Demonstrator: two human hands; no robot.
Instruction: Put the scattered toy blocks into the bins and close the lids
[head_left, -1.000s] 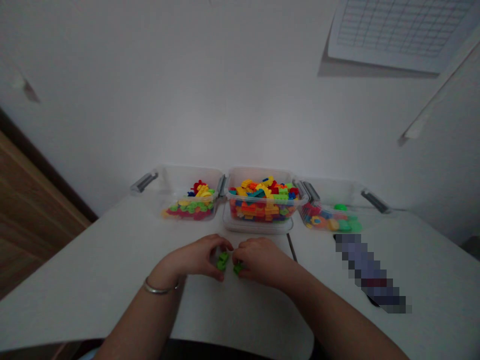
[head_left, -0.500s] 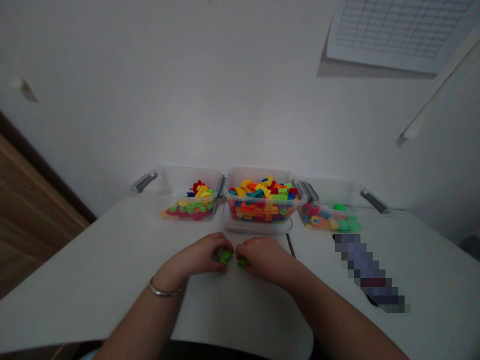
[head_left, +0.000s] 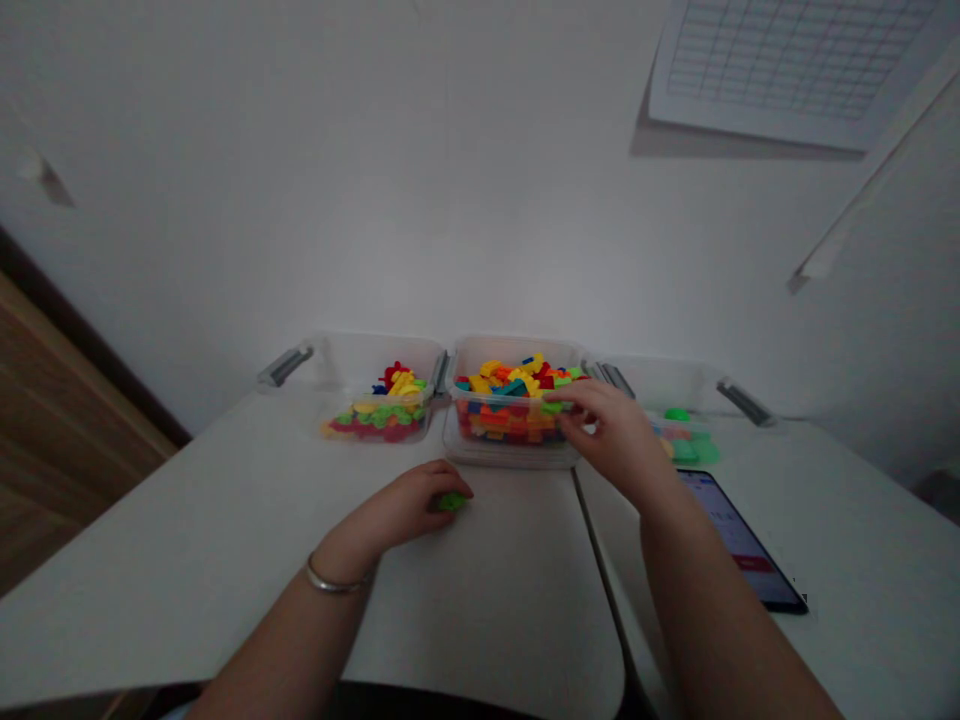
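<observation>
Near the middle of the table, my left hand [head_left: 414, 508] is closed around a green building block [head_left: 451, 501], whose lower part shows between the fingers and thumb. My right hand [head_left: 611, 435] is at the front right of the middle clear plastic box [head_left: 517, 458], fingertips level with its rim. Between its index finger and thumb a green building brick [head_left: 553, 407] shows, partly covered by the fingers. Behind it, the box holds a heap of mixed bricks [head_left: 510, 385] in yellow, orange, red, blue and green.
To the left stands a clear box [head_left: 352, 350] with flower-like pieces [head_left: 382, 410]. A third box [head_left: 660, 370] with coloured pieces is on the right, partly behind my right hand. A phone [head_left: 739, 540] lies beside my right forearm. A gridded paper [head_left: 780, 70] hangs on the wall.
My right hand has moved from beside my left hand, forward and right to the middle box. My left hand stays in nearly the same place, still holding a green block.
</observation>
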